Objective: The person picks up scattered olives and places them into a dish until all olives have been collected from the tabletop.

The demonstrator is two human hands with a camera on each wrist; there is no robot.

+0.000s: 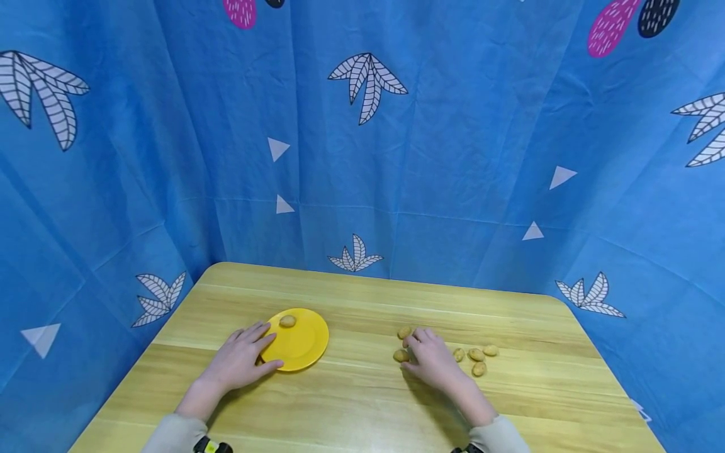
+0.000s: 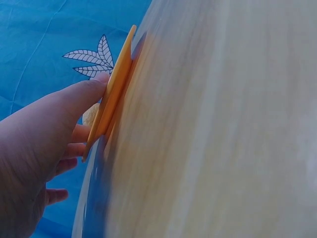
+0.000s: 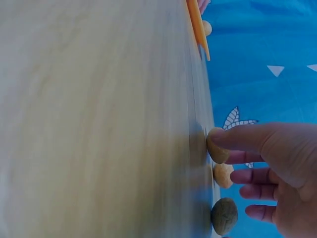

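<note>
In the head view a round yellow plate lies on the left of the table, with one small potato near its far rim. My left hand rests its spread fingers and thumb along the plate's left rim. My right hand is low over the table right of the plate. Its thumb and index finger pinch a small potato, which appears to touch the table. Another potato lies just beyond the fingertips. Part of the pinched potato is hidden by the thumb in the right wrist view.
Several more small potatoes lie in a loose group right of my right hand. The wooden table has rounded far corners. A blue patterned curtain hangs behind it and along both sides.
</note>
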